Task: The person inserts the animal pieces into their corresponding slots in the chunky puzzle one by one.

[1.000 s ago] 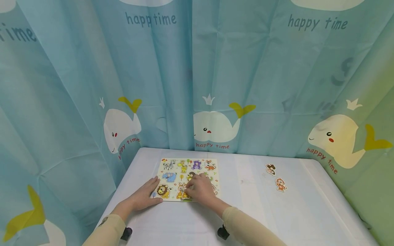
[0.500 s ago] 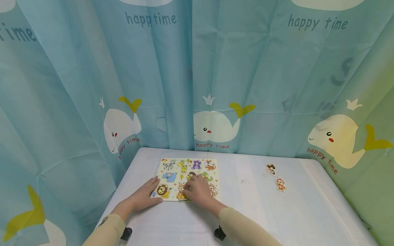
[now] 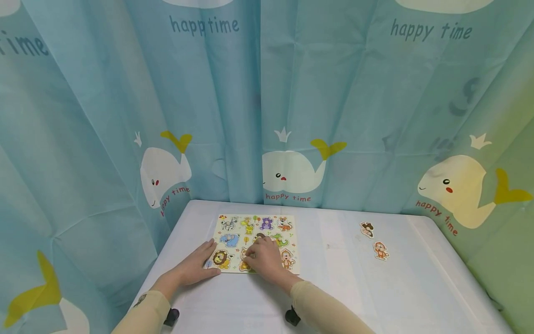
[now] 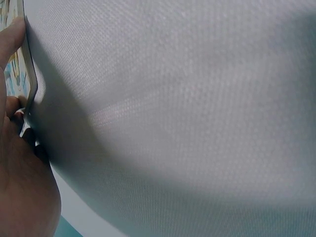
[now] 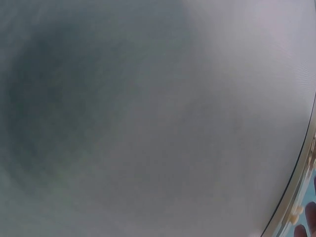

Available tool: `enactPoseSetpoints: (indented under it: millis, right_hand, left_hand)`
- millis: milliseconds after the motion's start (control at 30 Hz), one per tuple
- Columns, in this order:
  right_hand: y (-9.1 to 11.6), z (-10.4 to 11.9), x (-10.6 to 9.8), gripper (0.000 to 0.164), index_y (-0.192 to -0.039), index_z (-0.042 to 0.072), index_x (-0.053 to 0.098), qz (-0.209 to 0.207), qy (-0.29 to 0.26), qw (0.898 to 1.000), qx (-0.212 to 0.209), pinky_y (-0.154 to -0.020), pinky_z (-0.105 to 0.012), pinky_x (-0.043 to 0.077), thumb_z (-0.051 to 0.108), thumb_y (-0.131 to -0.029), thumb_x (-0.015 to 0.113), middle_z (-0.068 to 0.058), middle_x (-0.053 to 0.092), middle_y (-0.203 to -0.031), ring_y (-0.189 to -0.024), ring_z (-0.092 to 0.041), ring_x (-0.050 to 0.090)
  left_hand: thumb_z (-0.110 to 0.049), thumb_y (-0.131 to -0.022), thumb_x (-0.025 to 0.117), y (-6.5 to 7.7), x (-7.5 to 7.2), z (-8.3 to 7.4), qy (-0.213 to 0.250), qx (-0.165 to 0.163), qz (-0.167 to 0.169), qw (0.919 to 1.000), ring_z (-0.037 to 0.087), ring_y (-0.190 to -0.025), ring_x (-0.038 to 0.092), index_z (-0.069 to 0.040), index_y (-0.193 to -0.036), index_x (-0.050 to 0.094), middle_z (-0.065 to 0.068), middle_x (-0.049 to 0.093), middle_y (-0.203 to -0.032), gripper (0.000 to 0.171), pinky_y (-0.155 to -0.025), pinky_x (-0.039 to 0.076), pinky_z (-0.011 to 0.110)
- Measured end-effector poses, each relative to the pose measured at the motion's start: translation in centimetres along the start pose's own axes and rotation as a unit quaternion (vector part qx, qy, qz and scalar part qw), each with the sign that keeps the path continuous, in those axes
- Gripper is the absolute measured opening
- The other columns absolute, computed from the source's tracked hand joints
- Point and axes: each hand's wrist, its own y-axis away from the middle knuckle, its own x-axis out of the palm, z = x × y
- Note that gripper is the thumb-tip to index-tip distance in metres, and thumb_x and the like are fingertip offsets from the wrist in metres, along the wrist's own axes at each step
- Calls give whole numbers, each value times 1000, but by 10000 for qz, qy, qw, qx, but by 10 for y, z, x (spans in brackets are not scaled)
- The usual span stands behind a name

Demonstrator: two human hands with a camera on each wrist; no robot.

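Observation:
An animal puzzle board [image 3: 295,241] lies on the left half of the table. My left hand [image 3: 193,264] rests at its left edge and front left corner, fingers extended and thumb apart. In the left wrist view, the thumb [image 4: 12,42] touches the edge of the board [image 4: 27,74]. With bent fingers, my right hand [image 3: 268,257] pinches an orange kangaroo puzzle piece [image 3: 244,265] over the kangaroo picture in the front row. Part of the piece is hidden under the fingers. The right wrist view catches only fingertips [image 5: 310,215] beside the board's edge [image 5: 291,197].
A monkey puzzle piece [image 3: 380,250] and a brown-and-white piece [image 3: 367,230] lie on the white table [image 3: 333,287] to the right. Beside the left hand on the board is a lion [image 3: 221,260]. A whale-print curtain [image 3: 292,93] hangs behind the table.
My right hand has shifted slightly left with the kangaroo piece, which now overlaps the board's kangaroo picture. More of the board's right side shows. The left hand has stayed put.

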Motion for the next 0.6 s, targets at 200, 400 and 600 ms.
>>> enactPoseSetpoints:
  millis: [200,400,600]
  right_hand:
    - [-1,3,-1,10,-78,26,78,-26,0,10000,17,-79,-33,43,34,-81,85,16,58,-82,-89,-12,52]
    - [-2,2,0,11,-78,27,78,-43,53,10000,15,-78,-33,43,34,-81,85,16,59,-81,-88,-12,52]
    - [-2,2,2,10,-78,26,79,-79,64,9999,-5,-79,-34,44,34,-82,84,16,59,-81,-88,-13,53]
  left_hand:
    - [-50,-90,74,-2,1,1,-25,-44,27,10000,41,-154,17,-3,-160,30,17,21,-168,96,-122,22,59]
    - [-51,-90,74,-4,2,1,-13,-98,14,10000,39,-154,16,-4,-161,30,14,21,-169,96,-123,22,57]
    - [-49,-90,75,-2,1,1,36,-66,1,10000,40,-154,17,-2,-160,30,16,21,-168,96,-123,22,58]
